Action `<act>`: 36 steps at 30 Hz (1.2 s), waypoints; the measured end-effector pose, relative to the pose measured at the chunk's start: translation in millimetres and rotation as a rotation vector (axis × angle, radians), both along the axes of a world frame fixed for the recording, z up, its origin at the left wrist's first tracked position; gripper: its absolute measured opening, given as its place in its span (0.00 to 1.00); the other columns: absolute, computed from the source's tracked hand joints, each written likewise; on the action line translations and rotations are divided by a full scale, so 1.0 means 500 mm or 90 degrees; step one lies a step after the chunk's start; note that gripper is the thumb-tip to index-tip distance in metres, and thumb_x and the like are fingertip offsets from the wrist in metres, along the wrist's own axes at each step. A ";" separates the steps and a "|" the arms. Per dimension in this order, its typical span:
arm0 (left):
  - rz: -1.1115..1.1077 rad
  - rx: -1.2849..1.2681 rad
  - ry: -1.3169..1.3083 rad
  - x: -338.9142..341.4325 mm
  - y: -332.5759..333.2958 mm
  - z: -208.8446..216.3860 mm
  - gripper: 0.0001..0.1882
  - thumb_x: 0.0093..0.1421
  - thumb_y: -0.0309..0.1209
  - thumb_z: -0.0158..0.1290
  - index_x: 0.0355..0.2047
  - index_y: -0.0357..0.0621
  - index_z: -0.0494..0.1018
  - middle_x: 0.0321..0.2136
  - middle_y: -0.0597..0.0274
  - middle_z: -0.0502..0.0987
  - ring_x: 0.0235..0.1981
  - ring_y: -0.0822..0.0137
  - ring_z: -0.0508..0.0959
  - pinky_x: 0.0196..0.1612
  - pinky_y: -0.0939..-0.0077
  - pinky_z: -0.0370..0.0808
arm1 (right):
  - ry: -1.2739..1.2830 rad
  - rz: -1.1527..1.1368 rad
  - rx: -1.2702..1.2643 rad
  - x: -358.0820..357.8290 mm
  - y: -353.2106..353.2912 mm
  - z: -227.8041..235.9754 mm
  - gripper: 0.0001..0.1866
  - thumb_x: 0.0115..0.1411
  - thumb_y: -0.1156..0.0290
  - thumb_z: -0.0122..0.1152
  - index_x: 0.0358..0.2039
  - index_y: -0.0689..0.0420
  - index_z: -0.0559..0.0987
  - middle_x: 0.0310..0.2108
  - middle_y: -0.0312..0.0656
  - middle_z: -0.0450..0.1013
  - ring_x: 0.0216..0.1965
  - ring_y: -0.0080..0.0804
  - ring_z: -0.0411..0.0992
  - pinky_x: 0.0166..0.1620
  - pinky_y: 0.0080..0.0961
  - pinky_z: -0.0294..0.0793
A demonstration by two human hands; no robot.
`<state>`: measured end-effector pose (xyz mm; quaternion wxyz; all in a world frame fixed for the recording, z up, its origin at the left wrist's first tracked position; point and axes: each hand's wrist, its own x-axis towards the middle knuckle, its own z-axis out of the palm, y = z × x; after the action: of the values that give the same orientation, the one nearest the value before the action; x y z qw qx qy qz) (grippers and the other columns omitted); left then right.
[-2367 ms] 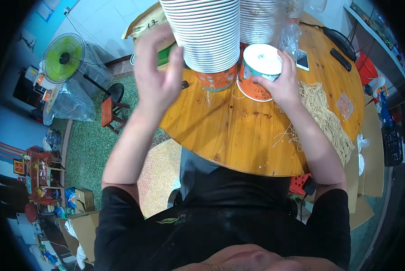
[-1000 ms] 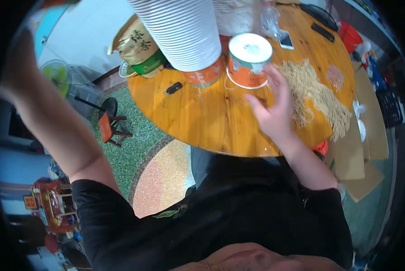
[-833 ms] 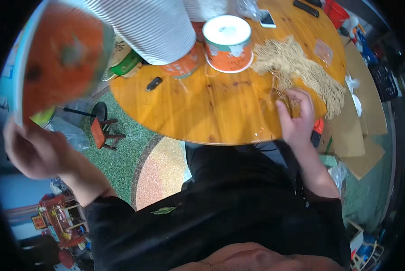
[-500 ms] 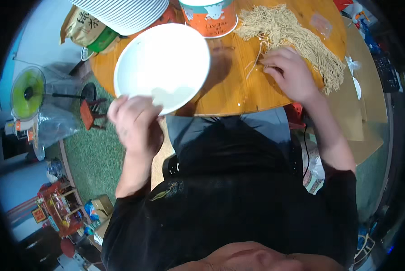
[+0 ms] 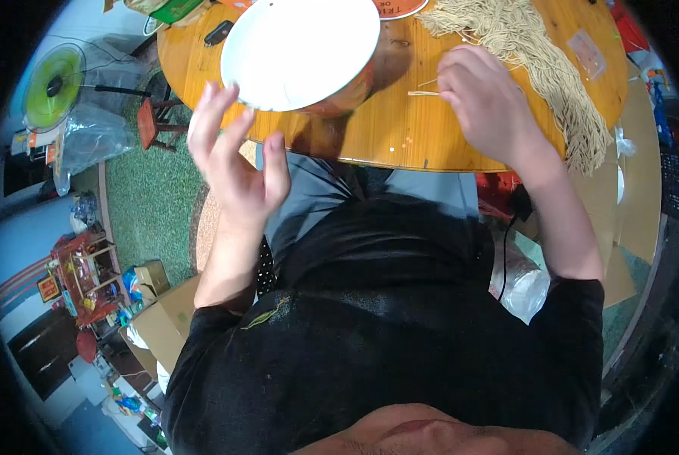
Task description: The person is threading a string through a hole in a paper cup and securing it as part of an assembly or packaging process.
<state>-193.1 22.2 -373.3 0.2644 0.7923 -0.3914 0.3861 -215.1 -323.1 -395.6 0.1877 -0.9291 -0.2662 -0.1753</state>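
Observation:
A round white plate [image 5: 301, 53] lies over an orange container [image 5: 347, 98] on the left part of the wooden table [image 5: 385, 140]. My left hand [image 5: 237, 163] is raised by the plate's near rim, its fingers spread and nothing in them. Over the table on the right, my right hand [image 5: 487, 110] has its fingers curled in a pinch. Thin beige yarn strands [image 5: 427, 92] run from its fingertips to the left. A big loose bundle of the same yarn [image 5: 529, 57] stretches beyond and to the right of this hand.
A black key-fob-like object [image 5: 219, 33] lies left of the plate. At the far edge stands an orange printed tub [image 5: 400, 7], partly cut off. A clear plastic piece [image 5: 586, 54] is at right. A green fan [image 5: 54, 86] and red stool [image 5: 151, 123] stand left.
My left hand has come off the plate's rim and its fingers have spread. The view has shifted, so the stack of white dishes is out of sight. My right hand stays by the yarn.

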 end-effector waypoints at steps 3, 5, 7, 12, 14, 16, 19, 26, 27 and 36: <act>-0.082 -0.004 0.065 -0.072 -0.006 -0.003 0.15 0.58 0.23 0.66 0.45 0.42 0.76 0.48 0.52 0.80 0.46 0.52 0.81 0.50 0.55 0.78 | -0.037 -0.028 0.130 -0.035 0.023 0.008 0.05 0.61 0.80 0.62 0.35 0.61 0.74 0.40 0.46 0.75 0.46 0.49 0.74 0.51 0.40 0.75; -0.231 0.002 0.207 -0.095 -0.048 0.007 0.14 0.57 0.22 0.68 0.44 0.40 0.79 0.36 0.58 0.81 0.34 0.59 0.81 0.38 0.67 0.78 | 0.014 -0.031 0.226 -0.060 0.043 0.006 0.05 0.61 0.81 0.62 0.35 0.61 0.74 0.39 0.48 0.76 0.41 0.48 0.76 0.47 0.38 0.76; -0.297 -0.082 0.547 -0.117 -0.085 -0.004 0.20 0.61 0.27 0.71 0.50 0.34 0.78 0.35 0.59 0.81 0.33 0.66 0.81 0.38 0.75 0.77 | 0.004 -0.018 0.262 -0.081 0.076 0.016 0.04 0.63 0.82 0.61 0.36 0.61 0.75 0.37 0.48 0.75 0.39 0.46 0.76 0.46 0.34 0.76; -0.376 -0.502 0.977 -0.103 -0.137 -0.019 0.17 0.70 0.22 0.61 0.57 0.31 0.76 0.39 0.61 0.84 0.34 0.77 0.82 0.38 0.82 0.82 | 0.045 -0.061 0.391 -0.113 0.148 0.025 0.05 0.61 0.80 0.66 0.36 0.61 0.77 0.34 0.46 0.75 0.37 0.47 0.76 0.41 0.36 0.76; -0.369 -0.547 0.951 -0.082 -0.145 -0.028 0.12 0.72 0.23 0.59 0.53 0.32 0.79 0.35 0.58 0.86 0.31 0.75 0.84 0.35 0.81 0.83 | 0.045 -0.086 0.409 -0.117 0.160 0.024 0.05 0.61 0.81 0.66 0.36 0.61 0.78 0.33 0.46 0.75 0.35 0.45 0.76 0.40 0.35 0.76; -0.390 -0.553 0.963 -0.075 -0.141 -0.037 0.11 0.72 0.23 0.59 0.52 0.32 0.80 0.36 0.58 0.86 0.32 0.75 0.84 0.35 0.81 0.82 | 0.043 -0.118 0.395 -0.121 0.167 0.021 0.06 0.60 0.80 0.68 0.37 0.62 0.79 0.33 0.45 0.76 0.34 0.43 0.77 0.38 0.33 0.76; -0.394 -0.534 0.947 -0.065 -0.129 -0.056 0.10 0.72 0.23 0.59 0.51 0.32 0.81 0.36 0.58 0.87 0.32 0.75 0.84 0.36 0.81 0.82 | 0.046 -0.150 0.406 -0.122 0.184 0.021 0.07 0.59 0.79 0.70 0.37 0.62 0.81 0.34 0.45 0.77 0.34 0.41 0.78 0.37 0.31 0.77; -0.457 -0.563 0.866 -0.055 -0.116 -0.084 0.15 0.70 0.21 0.60 0.57 0.34 0.78 0.38 0.59 0.85 0.34 0.75 0.83 0.39 0.81 0.82 | 0.121 -0.134 0.386 -0.110 0.195 0.027 0.04 0.60 0.79 0.71 0.36 0.62 0.84 0.34 0.44 0.80 0.35 0.35 0.80 0.39 0.30 0.78; -0.454 -0.566 0.865 -0.055 -0.113 -0.085 0.15 0.70 0.21 0.60 0.57 0.34 0.78 0.38 0.59 0.85 0.34 0.75 0.83 0.39 0.81 0.82 | 0.143 -0.153 0.466 -0.111 0.204 0.025 0.04 0.60 0.79 0.71 0.36 0.62 0.84 0.33 0.43 0.80 0.35 0.34 0.80 0.39 0.29 0.78; -0.482 -0.561 0.933 -0.056 -0.112 -0.093 0.08 0.71 0.23 0.60 0.49 0.34 0.81 0.39 0.59 0.85 0.33 0.75 0.84 0.37 0.82 0.82 | 0.171 -0.172 0.555 -0.119 0.219 0.012 0.04 0.61 0.80 0.70 0.36 0.63 0.84 0.34 0.41 0.80 0.35 0.29 0.78 0.40 0.24 0.76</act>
<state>-221.2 -33.7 -420.0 0.8300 0.4863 -0.1773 -0.2079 -274.4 -213.8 -389.7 0.5684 -0.8044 -0.0184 -0.1719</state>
